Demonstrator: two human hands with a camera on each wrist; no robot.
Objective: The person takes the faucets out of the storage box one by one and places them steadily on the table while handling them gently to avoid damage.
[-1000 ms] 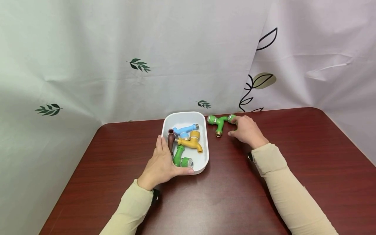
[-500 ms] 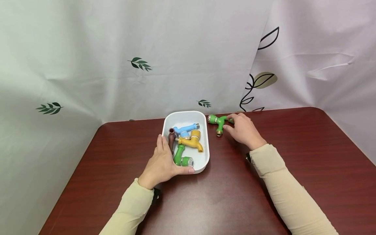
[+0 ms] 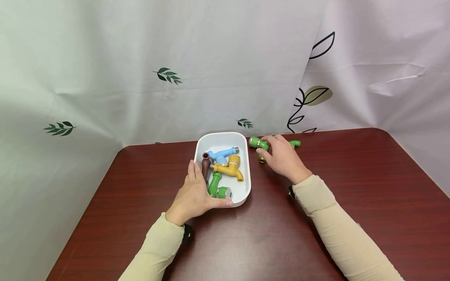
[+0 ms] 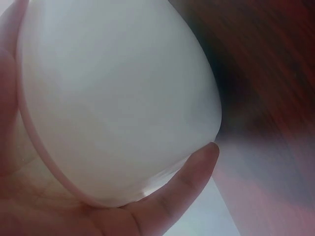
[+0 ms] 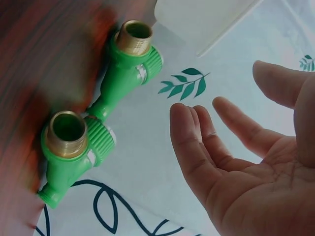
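A white tray holds a blue tap, a yellow tap, a brown tap and a green tap. My left hand rests against the tray's near left corner. Its fingers lie along the left wall and its thumb along the near end, as the left wrist view also shows. Two green taps with brass threaded ends stand right of the tray: one tap nearer it, another tap farther right. My right hand hovers over them with parted fingers and an empty palm, partly hiding both in the head view.
The dark red wooden table extends around the tray and in front of both arms. A pale cloth with leaf prints hangs behind the table's far edge, close to the taps and tray.
My right hand has moved left, from the farther green tap to over the one nearer the tray; the farther tap's spout now shows beyond the hand. The left hand and tray stay in place.
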